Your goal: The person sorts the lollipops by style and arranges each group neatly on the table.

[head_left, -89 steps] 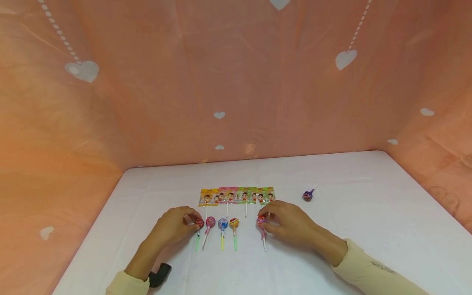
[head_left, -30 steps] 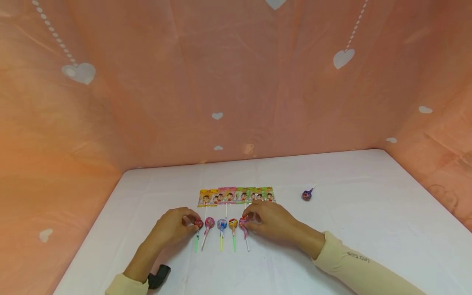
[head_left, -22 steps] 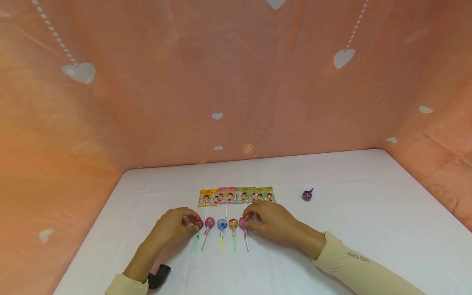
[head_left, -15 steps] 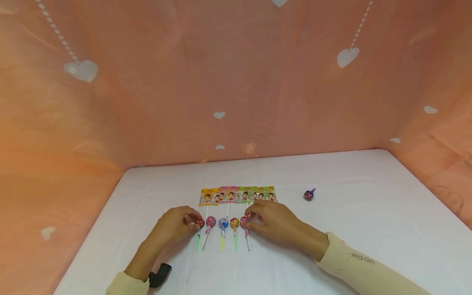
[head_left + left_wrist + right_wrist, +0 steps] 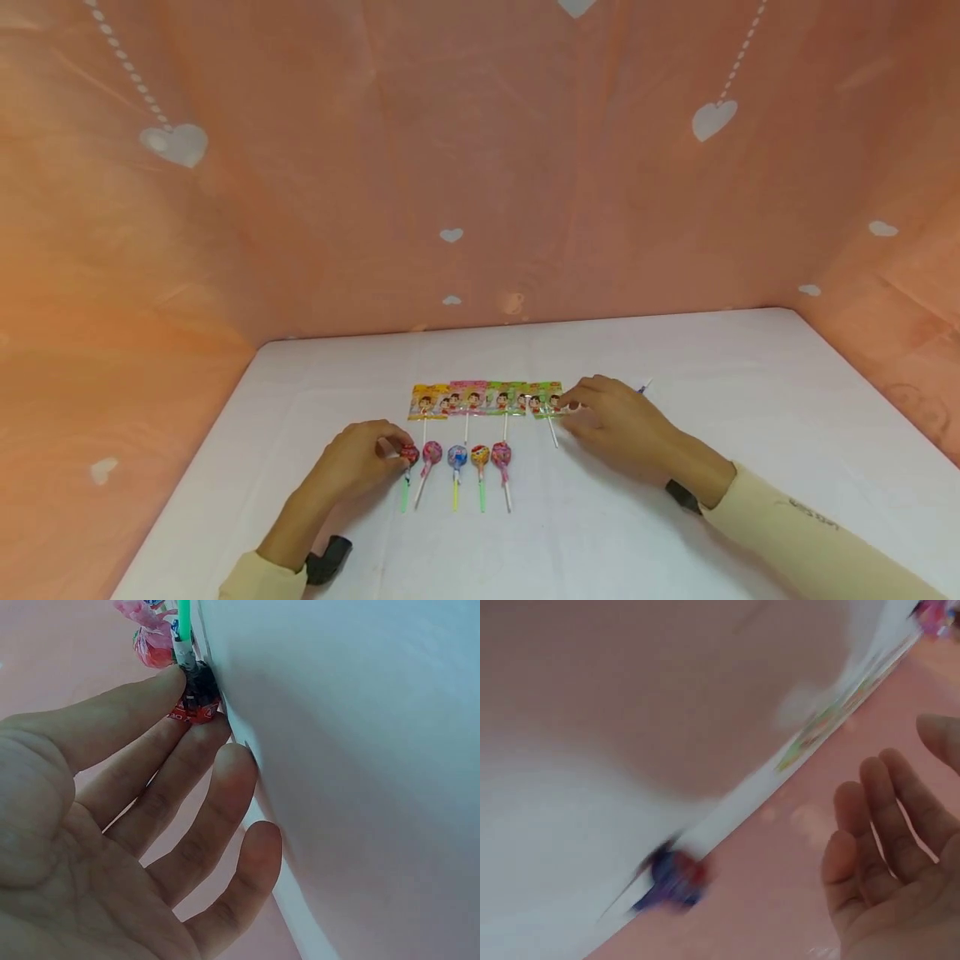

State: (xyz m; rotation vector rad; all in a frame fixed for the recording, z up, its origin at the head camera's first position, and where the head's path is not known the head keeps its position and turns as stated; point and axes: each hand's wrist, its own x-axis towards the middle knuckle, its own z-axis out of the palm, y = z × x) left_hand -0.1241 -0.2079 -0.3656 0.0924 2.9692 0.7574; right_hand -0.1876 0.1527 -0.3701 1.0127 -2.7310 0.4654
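Observation:
In the head view, my left hand (image 5: pixel 363 462) pinches the round head of a red lollipop (image 5: pixel 409 453) with a green stick, which lies on the table. Thumb and fingertips meet its dark red wrapper in the left wrist view, the other fingers spread apart. To its right lie a pink lollipop (image 5: pixel 432 452), a blue one, a yellow one and another pink lollipop (image 5: pixel 502 454), heads away from me. My right hand (image 5: pixel 622 421) holds nothing, its fingers loosely bent above the table. A purple lollipop (image 5: pixel 676 877), blurred in the right wrist view, is mostly hidden behind that hand in the head view.
Behind the round lollipops runs a row of flat wrapped lollipops: a yellow one (image 5: pixel 427 402), a pink one (image 5: pixel 469 398) and green ones (image 5: pixel 506 399). An orange curtain (image 5: pixel 495 167) surrounds the white table (image 5: pixel 300 375) at the back and sides.
My right hand first slid the pink lollipop left to the end of the row. It has since let go and moved right and away from me. The left hand stays on the red lollipop.

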